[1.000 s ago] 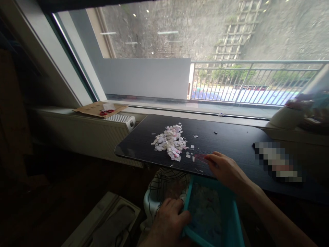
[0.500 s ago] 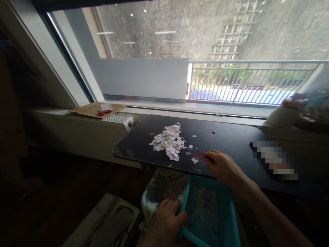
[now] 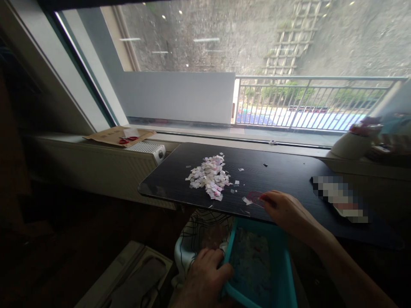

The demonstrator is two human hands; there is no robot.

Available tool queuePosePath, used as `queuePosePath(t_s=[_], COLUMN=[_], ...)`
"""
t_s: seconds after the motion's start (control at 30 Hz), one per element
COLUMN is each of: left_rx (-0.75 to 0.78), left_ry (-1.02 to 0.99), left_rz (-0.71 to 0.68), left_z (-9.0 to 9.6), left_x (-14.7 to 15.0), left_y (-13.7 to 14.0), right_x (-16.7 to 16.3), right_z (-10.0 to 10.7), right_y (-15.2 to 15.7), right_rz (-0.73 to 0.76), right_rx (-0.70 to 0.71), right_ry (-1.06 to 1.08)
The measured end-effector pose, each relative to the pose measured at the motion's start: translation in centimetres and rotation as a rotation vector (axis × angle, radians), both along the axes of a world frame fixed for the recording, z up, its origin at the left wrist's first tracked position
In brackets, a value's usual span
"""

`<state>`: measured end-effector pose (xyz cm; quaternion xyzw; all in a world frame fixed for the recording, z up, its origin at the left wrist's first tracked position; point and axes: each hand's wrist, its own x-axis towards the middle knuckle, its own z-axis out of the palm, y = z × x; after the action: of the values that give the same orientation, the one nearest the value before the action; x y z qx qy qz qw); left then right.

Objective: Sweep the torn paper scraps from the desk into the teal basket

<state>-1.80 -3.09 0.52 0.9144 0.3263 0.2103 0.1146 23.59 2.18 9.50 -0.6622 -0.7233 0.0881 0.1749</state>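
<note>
My right hand (image 3: pixel 279 209) is pinched on a thin, see-through pink plastic piece (image 3: pixel 255 196), held low over the front of the black table (image 3: pixel 192 149). A white paper scrap (image 3: pixel 247 200) lies against the piece's left end. To the left is a heap of small cut paper scraps (image 3: pixel 208 175), with a few loose bits beside it. Below the table edge, my left hand (image 3: pixel 208 269) grips the left wall of a turquoise plastic bin (image 3: pixel 284 273), thumb over the rim. Scraps cover the bin's bottom.
Red-handled scissors (image 3: pixel 128 140) rest on brown paper (image 3: pixel 105 136) by the window, above a radiator (image 3: pixel 128 171). A blurred-out object (image 3: pixel 342 201) lies at the table's right. A patterned cloth (image 3: pixel 186 244) hangs behind my left hand; an open box (image 3: pixel 128 273) stands lower left.
My right hand has moved slightly right and toward me with the pink plastic piece. The white scrap beside it has shifted right too. My left hand stays on the bin.
</note>
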Motion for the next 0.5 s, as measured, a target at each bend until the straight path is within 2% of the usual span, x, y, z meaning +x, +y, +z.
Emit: queuePosePath(t_s=[0.3,0.5], left_rx=[0.013,0.004], left_ry=[0.016,0.051], left_rz=[0.032,0.040], left_z=[-0.3,-0.4], left_x=[0.3,0.4], left_y=[-0.2,0.0], right_x=[0.2,-0.7], right_z=[0.6,0.3], right_y=[0.6,2.1], right_rz=[-0.032,0.031], right_rx=[-0.002,0.006], right_ry=[-0.030,0.020])
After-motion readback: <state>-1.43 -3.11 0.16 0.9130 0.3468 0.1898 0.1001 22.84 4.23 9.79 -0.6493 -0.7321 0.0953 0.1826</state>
